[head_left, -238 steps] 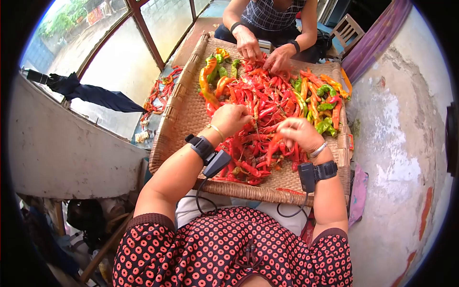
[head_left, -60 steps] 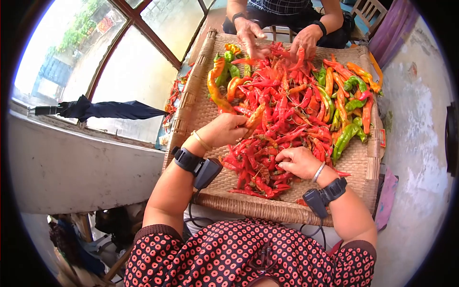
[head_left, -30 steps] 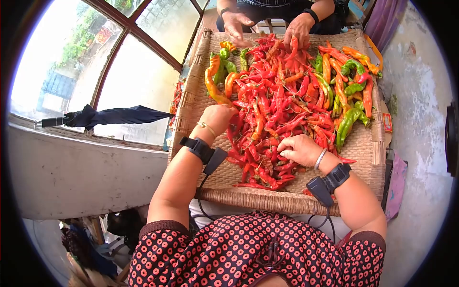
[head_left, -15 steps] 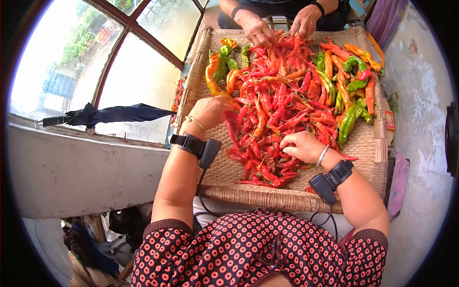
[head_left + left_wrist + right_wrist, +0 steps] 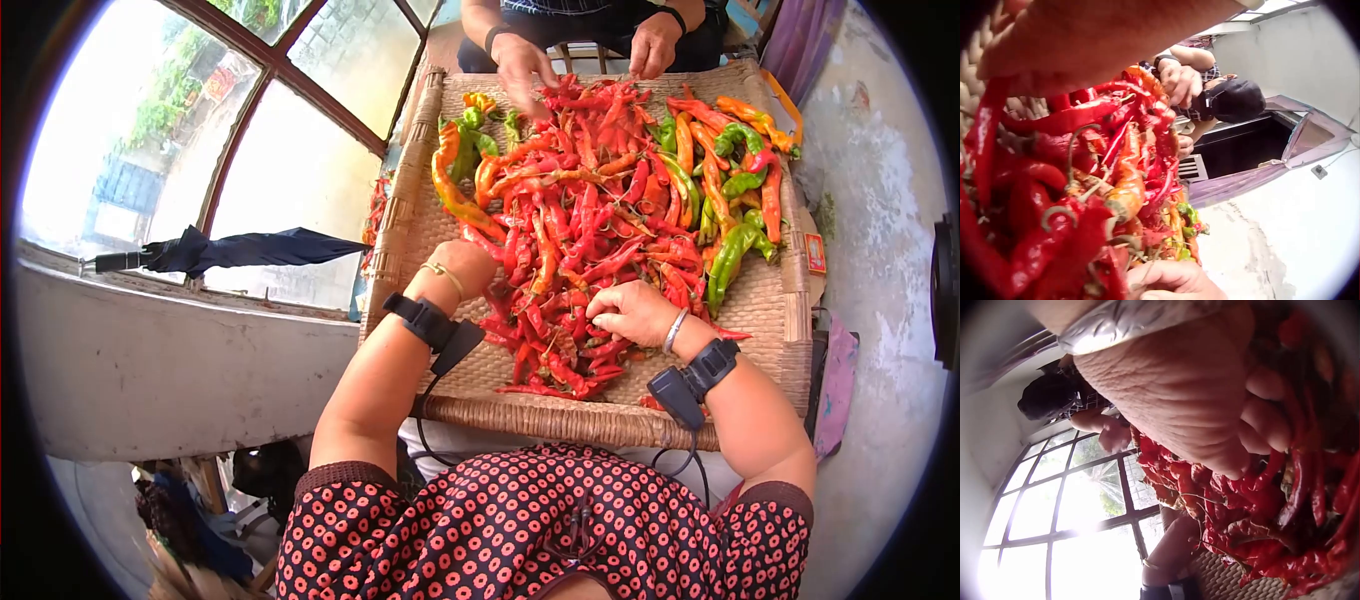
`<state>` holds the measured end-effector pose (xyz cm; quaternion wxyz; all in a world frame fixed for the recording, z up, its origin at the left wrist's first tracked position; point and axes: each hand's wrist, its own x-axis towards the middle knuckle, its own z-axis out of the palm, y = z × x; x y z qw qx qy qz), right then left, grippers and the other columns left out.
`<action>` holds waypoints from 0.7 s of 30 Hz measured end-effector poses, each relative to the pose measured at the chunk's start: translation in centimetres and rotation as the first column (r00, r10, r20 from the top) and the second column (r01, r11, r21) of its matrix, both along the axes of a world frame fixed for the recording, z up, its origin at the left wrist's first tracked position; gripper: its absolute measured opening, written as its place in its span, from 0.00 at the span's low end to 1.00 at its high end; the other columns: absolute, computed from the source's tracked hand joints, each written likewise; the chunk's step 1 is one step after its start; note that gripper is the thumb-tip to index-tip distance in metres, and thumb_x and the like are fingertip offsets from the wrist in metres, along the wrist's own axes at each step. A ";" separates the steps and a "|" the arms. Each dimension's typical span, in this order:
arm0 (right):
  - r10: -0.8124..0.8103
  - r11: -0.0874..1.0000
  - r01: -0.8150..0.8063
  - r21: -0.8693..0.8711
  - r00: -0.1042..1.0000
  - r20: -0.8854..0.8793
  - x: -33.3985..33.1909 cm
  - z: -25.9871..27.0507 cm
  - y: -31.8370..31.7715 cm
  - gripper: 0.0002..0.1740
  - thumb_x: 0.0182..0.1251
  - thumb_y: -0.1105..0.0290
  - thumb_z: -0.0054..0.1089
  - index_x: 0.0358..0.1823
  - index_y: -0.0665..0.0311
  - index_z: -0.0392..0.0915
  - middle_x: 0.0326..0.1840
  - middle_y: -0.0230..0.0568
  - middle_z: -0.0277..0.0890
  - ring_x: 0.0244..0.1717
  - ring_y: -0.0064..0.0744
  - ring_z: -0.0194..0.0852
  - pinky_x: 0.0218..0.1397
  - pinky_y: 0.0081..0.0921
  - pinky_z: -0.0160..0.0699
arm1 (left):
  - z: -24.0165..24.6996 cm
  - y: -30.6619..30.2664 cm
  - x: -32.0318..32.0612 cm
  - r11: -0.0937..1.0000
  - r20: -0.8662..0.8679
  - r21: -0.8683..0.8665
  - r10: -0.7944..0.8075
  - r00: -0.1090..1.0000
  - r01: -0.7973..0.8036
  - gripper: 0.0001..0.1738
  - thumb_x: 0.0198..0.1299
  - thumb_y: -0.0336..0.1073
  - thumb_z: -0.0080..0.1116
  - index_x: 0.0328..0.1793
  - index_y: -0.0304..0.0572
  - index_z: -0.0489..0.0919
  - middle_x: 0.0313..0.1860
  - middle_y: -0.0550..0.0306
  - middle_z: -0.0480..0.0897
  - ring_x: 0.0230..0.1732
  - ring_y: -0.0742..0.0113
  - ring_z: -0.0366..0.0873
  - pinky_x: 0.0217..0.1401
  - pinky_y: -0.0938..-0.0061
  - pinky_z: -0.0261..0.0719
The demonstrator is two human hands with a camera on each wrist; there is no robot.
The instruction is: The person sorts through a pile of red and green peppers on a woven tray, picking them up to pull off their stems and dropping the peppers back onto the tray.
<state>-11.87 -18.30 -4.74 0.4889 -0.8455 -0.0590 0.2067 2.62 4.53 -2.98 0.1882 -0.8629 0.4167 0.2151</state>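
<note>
A large heap of red chili peppers point(image 5: 585, 230) lies on a woven tray point(image 5: 560, 412). My left hand point(image 5: 462, 270) is at the heap's left edge, back up, its fingertips hidden in the head view. In the left wrist view this hand point(image 5: 1085, 50) spans the top, with a long red chili point(image 5: 990, 125) right below its fingers; whether it grips that chili I cannot tell. My right hand point(image 5: 632, 312) rests on the near right of the heap with loosely curled fingers. In the right wrist view the fingertips of the right hand point(image 5: 1185, 406) lie on red chilies, none showing in its grasp.
Orange and green peppers point(image 5: 735, 190) lie along the tray's right side; more orange and green ones point(image 5: 460, 175) lie at the left. Across the tray another person's hands point(image 5: 525, 70) work over the heap. A folded umbrella point(image 5: 265, 250) leans by the window; a wall point(image 5: 880, 300) stands at right.
My left hand has let go of an orange-red chili at the left side and moved back towards me. My right hand stays on the heap. The other person's hands have drawn apart.
</note>
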 end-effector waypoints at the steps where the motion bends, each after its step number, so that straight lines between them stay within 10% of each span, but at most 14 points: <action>1: 0.005 1.000 -0.005 0.015 1.000 -0.021 0.0 0.1 0.0 0.11 0.53 0.66 0.54 0.36 0.63 0.78 0.27 0.43 0.77 0.30 0.34 0.77 0.36 0.28 0.73 | 0.5 0.1 0.3 0.999 -0.078 0.036 0.016 0.997 -0.013 0.09 0.43 0.39 0.57 0.31 0.50 0.82 0.29 0.55 0.80 0.33 0.56 0.78 0.35 0.64 0.76; 7: 0.005 0.999 -0.004 0.045 1.000 -0.017 0.0 0.0 0.0 0.10 0.55 0.68 0.52 0.36 0.63 0.77 0.25 0.41 0.77 0.24 0.29 0.77 0.31 0.26 0.74 | 5.0 -0.1 1.7 0.974 -0.199 -0.214 0.024 0.980 -0.068 0.10 0.44 0.41 0.60 0.32 0.49 0.83 0.25 0.54 0.80 0.25 0.59 0.77 0.30 0.68 0.75; 10: -0.008 0.998 0.013 0.062 0.997 -0.079 0.0 0.1 0.0 0.10 0.55 0.68 0.52 0.36 0.63 0.77 0.24 0.39 0.77 0.21 0.27 0.76 0.29 0.24 0.75 | 6.9 -1.7 1.8 0.773 -0.241 -0.593 0.098 0.966 -0.227 0.11 0.45 0.43 0.59 0.30 0.46 0.82 0.24 0.51 0.79 0.28 0.54 0.78 0.32 0.65 0.75; 12: -0.010 0.998 0.014 0.057 0.997 -0.077 0.0 0.0 0.0 0.10 0.56 0.68 0.52 0.37 0.63 0.77 0.24 0.39 0.77 0.21 0.26 0.76 0.28 0.24 0.75 | 6.8 -2.8 1.5 0.391 -0.241 -0.864 0.234 0.942 -0.318 0.11 0.47 0.43 0.59 0.31 0.45 0.82 0.24 0.51 0.79 0.27 0.54 0.77 0.31 0.65 0.75; 14: -0.003 0.999 0.008 0.051 0.996 -0.090 0.1 0.0 0.0 0.10 0.55 0.68 0.53 0.37 0.63 0.77 0.24 0.39 0.77 0.21 0.26 0.77 0.29 0.24 0.75 | 5.9 -2.5 1.4 0.415 -0.223 -0.846 0.297 0.929 -0.336 0.14 0.48 0.47 0.58 0.32 0.46 0.81 0.24 0.52 0.79 0.27 0.54 0.78 0.32 0.64 0.75; 16: -0.006 0.998 0.011 0.056 0.996 -0.086 0.1 0.1 0.0 0.10 0.55 0.68 0.53 0.37 0.63 0.77 0.24 0.39 0.77 0.21 0.26 0.77 0.29 0.24 0.75 | 4.4 -1.9 1.3 0.780 -0.106 -0.529 0.328 0.939 -0.333 0.16 0.48 0.51 0.58 0.32 0.47 0.81 0.25 0.52 0.80 0.29 0.54 0.78 0.33 0.63 0.75; 21: 0.011 0.999 -0.010 0.050 1.000 -0.020 0.1 -0.3 0.0 0.10 0.55 0.68 0.53 0.36 0.64 0.77 0.24 0.39 0.77 0.21 0.27 0.76 0.29 0.24 0.75 | -0.5 -1.8 -0.2 0.793 -0.054 -0.508 0.361 0.931 -0.337 0.15 0.45 0.48 0.59 0.25 0.43 0.79 0.23 0.50 0.78 0.28 0.54 0.77 0.31 0.64 0.74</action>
